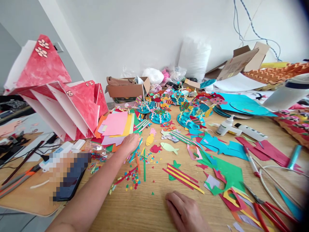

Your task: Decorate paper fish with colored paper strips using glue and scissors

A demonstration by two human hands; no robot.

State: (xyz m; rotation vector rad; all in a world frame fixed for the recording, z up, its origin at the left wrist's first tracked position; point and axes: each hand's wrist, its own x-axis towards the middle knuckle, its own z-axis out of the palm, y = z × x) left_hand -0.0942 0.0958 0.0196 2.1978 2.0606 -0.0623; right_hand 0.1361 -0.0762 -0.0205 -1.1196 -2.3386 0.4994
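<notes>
My left hand (131, 141) reaches forward to the edge of a stack of coloured paper (117, 124). Its fingers are bent and closed, right beside narrow blue paper strips (136, 151); what lies between the fingertips is hidden. My right hand (184, 211) rests on the table near the front edge, fingers curled together, with nothing showing in it. Ahead of it lie red and yellow paper strips (184, 178) across a green paper fish (177, 165). Cut-out fish, such as a pale green fish (169, 148) and a yellow fish (150, 139), lie mid-table.
Small paper dots (132, 180) are scattered near my left forearm. Red-handled scissors (262, 203), green paper scraps (229, 170) and a glue bottle (225, 125) lie right. Decorated blue bases (160, 116) stand behind. A phone (72, 177) and a red-painted cardboard structure (79, 103) are left.
</notes>
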